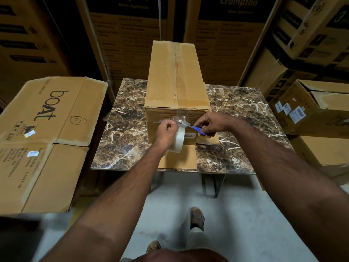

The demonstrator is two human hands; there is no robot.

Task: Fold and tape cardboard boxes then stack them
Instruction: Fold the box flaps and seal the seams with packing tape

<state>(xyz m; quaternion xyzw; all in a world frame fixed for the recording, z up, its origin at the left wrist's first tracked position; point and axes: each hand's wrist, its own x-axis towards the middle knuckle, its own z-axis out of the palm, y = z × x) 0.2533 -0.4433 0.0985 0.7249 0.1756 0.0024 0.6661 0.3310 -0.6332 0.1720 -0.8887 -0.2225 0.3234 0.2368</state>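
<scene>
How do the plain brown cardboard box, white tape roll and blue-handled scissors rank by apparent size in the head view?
1. Plain brown cardboard box
2. White tape roll
3. Blue-handled scissors, partly hidden by the right hand

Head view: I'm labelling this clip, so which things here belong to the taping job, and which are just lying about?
In the job:
- cardboard box on the marble table
- tape roll, held by the left hand
- blue-handled scissors, held by the right hand

Lying about:
- boAt carton
- Crompton cartons
- opened box
</scene>
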